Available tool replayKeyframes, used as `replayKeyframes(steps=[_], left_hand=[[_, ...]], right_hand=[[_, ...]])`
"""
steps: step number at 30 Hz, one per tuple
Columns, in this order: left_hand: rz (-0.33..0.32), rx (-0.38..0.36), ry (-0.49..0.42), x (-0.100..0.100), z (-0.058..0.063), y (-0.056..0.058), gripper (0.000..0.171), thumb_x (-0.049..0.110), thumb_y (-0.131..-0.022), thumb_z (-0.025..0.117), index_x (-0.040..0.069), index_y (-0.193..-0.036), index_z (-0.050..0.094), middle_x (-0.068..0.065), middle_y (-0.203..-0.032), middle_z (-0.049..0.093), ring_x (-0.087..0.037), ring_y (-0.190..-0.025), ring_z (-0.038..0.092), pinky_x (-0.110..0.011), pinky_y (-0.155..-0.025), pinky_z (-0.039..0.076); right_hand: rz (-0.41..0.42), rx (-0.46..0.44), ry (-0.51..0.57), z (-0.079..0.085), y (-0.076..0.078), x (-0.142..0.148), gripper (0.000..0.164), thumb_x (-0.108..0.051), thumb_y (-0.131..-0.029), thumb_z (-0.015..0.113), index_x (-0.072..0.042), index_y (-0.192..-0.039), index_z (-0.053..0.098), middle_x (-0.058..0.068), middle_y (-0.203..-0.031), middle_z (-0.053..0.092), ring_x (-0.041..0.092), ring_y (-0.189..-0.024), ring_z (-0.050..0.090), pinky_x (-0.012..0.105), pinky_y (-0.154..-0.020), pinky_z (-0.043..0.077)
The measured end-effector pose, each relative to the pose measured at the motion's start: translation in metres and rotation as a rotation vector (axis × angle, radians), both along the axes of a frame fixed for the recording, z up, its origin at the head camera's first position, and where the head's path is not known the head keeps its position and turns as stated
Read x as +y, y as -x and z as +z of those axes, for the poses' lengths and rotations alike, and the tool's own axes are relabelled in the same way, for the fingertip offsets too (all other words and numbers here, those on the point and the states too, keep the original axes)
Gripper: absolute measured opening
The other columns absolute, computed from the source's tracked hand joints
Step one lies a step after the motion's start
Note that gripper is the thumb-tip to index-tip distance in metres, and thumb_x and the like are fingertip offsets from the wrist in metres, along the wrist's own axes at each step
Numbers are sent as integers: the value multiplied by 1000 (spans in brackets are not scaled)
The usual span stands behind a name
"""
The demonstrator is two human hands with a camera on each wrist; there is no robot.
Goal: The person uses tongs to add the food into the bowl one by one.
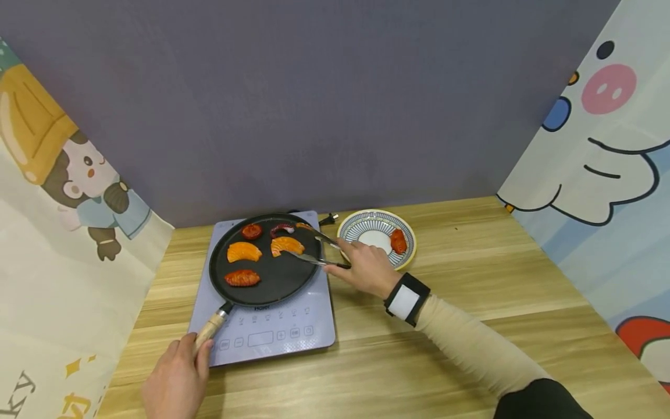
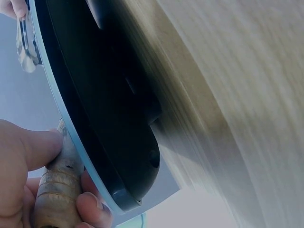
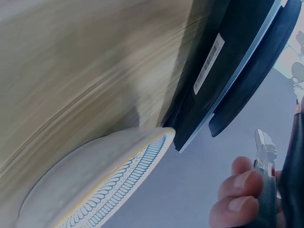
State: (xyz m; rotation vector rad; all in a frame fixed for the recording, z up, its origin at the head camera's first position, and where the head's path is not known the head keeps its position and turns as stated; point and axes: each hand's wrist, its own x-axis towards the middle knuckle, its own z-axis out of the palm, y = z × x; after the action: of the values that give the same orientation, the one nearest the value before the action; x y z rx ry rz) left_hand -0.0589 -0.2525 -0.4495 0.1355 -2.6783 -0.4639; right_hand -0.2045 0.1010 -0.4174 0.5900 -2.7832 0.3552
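My left hand [image 1: 175,378] grips the wooden handle [image 1: 210,329] of a round black frying pan [image 1: 282,282]; its thumb and fingers wrap the handle [image 2: 59,190] in the left wrist view. With my right hand [image 1: 369,269] I hold metal tongs [image 1: 311,258] with dark grips, also visible as tongs [image 3: 266,152] in the right wrist view. Their arms are spread over the pan's right side, one tip overlapping an orange salmon slice [image 1: 285,244]. Another salmon slice [image 1: 243,252], a tomato piece [image 1: 252,231], an octopus tentacle [image 1: 281,229] and a chicken wing [image 1: 242,278] lie in the pan.
The pan sits on a flat induction cooker [image 1: 267,343] on the wooden table [image 1: 419,361]. Right of it stands a patterned plate [image 1: 361,224] holding a reddish wing piece [image 1: 398,241]. A black plug [image 1: 330,219] lies behind. A grey wall [image 1: 335,105] closes the back.
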Motion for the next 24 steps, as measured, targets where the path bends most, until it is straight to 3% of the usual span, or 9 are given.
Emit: replayKeyframes(steps=[8, 16, 24], left_hand=[[4, -22, -1, -1, -1, 1, 31, 24, -86, 72, 0, -103, 63, -10, -72, 56, -32, -54, 54, -39, -38, 33], [11, -47, -4, -1, 1, 1, 32, 25, -87, 71, 0, -104, 63, -11, -73, 56, -32, -55, 55, -39, -39, 33], [3, -38, -2, -1, 0, 0, 32, 25, -87, 70, 0, -106, 62, -11, -74, 57, -36, -59, 57, -43, -40, 35]], right_hand=[[-27, 22, 7, -5, 0, 14, 69, -65, -82, 59, -14, -129, 55, 7, -85, 64, 24, -61, 60, 40, -51, 47], [-32, 6, 14, -6, 0, 29, 73, -70, -84, 53, -13, -129, 54, 7, -88, 65, 25, -61, 62, 41, -52, 48], [-51, -6, 1, -9, -2, 40, 71, -68, -84, 54, -11, -128, 55, 7, -88, 64, 22, -62, 60, 39, -54, 49]])
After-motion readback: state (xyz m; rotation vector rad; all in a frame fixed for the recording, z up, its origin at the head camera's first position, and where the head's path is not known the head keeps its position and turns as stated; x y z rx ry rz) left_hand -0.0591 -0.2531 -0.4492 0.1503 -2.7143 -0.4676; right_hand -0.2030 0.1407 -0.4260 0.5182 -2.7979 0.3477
